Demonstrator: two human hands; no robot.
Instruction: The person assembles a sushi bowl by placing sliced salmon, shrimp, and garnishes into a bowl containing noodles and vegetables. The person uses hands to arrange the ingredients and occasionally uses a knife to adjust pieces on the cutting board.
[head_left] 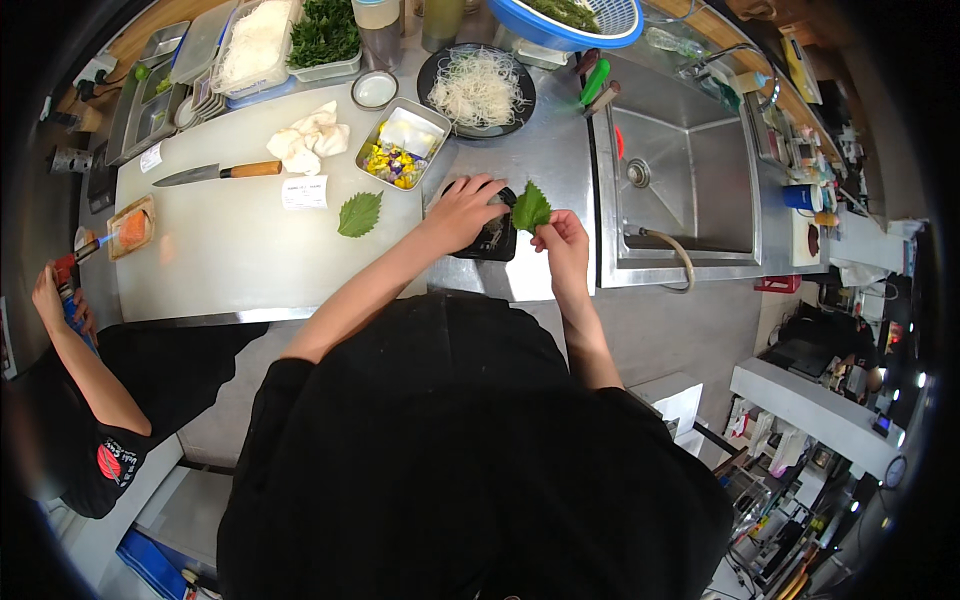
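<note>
A: What do your hands hold?
B: Your right hand (pixel 562 240) pinches a green shiso leaf (pixel 531 208) above the black dish (pixel 492 238); your left hand (pixel 462 210) rests open on that dish.
A: Labels nearby?
B: Left of your grip, a white paper slip (pixel 304 192) beside a second leaf (pixel 359 214).

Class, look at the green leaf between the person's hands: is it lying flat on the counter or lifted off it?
Lifted: the serrated green leaf is pinched by the right hand above the small black dish.

sink (pixel 690 180) – brushed metal, dull sheen | cutting board (pixel 230 250) – smooth white plastic | knife (pixel 215 173) handle – wood
</note>
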